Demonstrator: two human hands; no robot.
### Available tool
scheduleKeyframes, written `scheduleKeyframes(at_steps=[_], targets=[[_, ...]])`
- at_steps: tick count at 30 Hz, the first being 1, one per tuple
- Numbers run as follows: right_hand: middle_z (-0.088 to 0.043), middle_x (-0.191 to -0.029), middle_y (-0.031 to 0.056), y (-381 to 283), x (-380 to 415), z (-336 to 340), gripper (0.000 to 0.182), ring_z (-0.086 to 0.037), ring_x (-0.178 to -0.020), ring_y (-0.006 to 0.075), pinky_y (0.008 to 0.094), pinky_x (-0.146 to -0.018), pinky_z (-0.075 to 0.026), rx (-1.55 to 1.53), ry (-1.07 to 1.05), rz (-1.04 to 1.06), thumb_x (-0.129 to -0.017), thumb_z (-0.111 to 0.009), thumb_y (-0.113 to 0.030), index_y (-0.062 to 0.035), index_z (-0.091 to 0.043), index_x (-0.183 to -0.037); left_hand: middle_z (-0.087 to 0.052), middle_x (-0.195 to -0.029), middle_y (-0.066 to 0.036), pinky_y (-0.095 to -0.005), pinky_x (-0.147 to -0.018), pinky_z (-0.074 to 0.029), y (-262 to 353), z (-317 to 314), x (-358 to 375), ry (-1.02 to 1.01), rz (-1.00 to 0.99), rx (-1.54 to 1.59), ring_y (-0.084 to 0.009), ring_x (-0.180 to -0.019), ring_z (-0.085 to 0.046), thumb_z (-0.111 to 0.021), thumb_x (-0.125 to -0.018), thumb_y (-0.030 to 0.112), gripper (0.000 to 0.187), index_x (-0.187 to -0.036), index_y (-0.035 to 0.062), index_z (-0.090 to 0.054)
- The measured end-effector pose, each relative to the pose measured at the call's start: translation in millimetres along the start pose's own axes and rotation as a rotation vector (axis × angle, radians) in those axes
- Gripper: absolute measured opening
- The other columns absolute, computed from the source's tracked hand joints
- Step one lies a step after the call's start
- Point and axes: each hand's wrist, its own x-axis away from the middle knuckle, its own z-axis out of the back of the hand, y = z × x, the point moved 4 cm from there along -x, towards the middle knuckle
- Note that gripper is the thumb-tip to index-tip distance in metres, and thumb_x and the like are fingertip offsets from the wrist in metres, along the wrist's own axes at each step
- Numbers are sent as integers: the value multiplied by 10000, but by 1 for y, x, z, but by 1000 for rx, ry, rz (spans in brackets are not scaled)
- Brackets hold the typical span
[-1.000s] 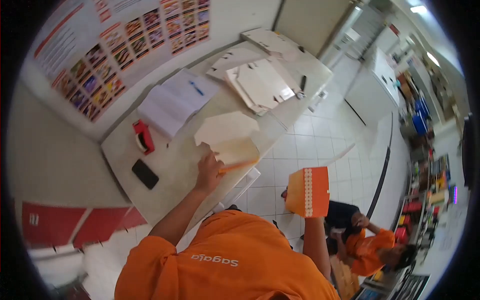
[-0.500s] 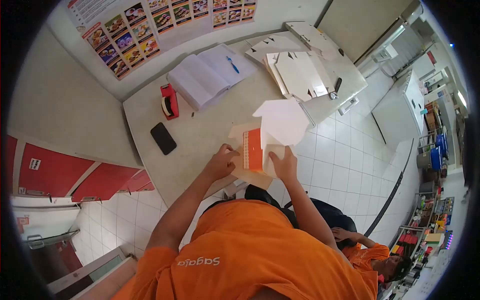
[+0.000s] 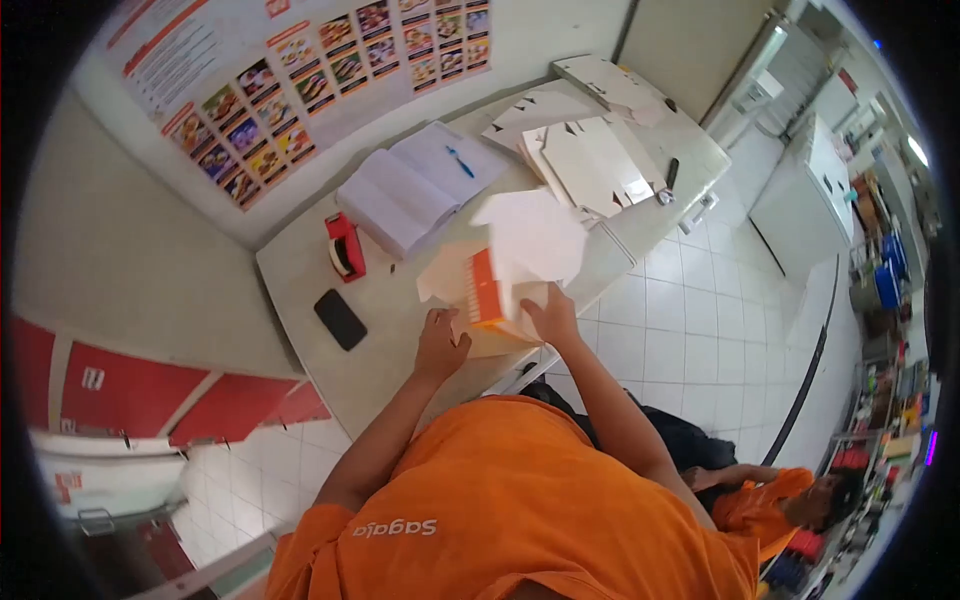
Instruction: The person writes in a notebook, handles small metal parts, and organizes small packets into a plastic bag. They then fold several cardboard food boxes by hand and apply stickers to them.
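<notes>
Both hands on the carton blank [image 3: 505, 265] at the near edge of the surface [image 3: 300, 275]. Left hand [image 3: 440, 345] pressed flat on the lower flap, fingers spread, seemingly pinning it down so the card stays put. Right hand [image 3: 550, 318] closed on the blank's right side, propping the white panel up at a tilt, orange band [image 3: 484, 290] showing along the fold between the hands. Held that way, probably, to keep the crease straight while the panel stands. Just behind, open book [image 3: 415, 185] with a blue pen [image 3: 460, 162] lying on its page. Red tape dispenser [image 3: 345, 247] and black phone [image 3: 340, 319] off to the left, apart from the card. More flat blanks stacked [image 3: 585, 160] at the far end, within reach. Another person in orange [image 3: 770, 495] low on the floor to the right, hands well away from the surface.
</notes>
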Motion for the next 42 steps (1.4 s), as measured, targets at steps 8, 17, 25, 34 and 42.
scheduleKeyframes(at_steps=[8,17,25,34,42], targets=[[-679,-1017,321,11,11,-6,506,-658,-1016,462,513,-878,-533,262,29,-21,-843,-747,-269,108,-563,-1127,-591,-1206,-157,-338,-760,-562,-27,18,-14,-171,-164,182,-244,-842,-670,-709,-850,121,448,-1282,45,-617],[-699,-938,246,-5,8,-6,250,-700,-871,445,537,-782,-566,546,-120,-118,-897,-649,-175,-24,-559,-1074,-626,-1123,-131,-350,-753,-559,-40,15,-19,-178,-122,353,-255,-897,-669,-688,-833,76,272,-1092,18,-634],[-680,-819,290,11,10,-13,302,-687,-812,482,577,-709,-553,387,40,-78,-903,-618,-111,21,-533,-1161,-626,-1262,-181,-359,-811,-593,-17,15,9,-133,-173,604,-283,-1033,-688,-685,-863,131,398,-1245,22,-667],[-706,-890,277,-4,5,-19,194,-717,-842,449,525,-734,-590,549,-23,-147,-913,-559,-75,-4,-563,-1094,-604,-1353,-225,-347,-823,-588,-9,8,17,-107,142,450,-278,-977,-728,-642,-925,111,547,-1447,29,-501],[-715,-952,266,-3,9,-19,256,-720,-887,419,497,-799,-587,465,-59,-146,-946,-565,-187,25,-577,-1090,-628,-1308,-239,-379,-850,-596,7,11,10,-20,-13,303,-327,-1076,-697,-702,-879,78,633,-1464,35,-465]])
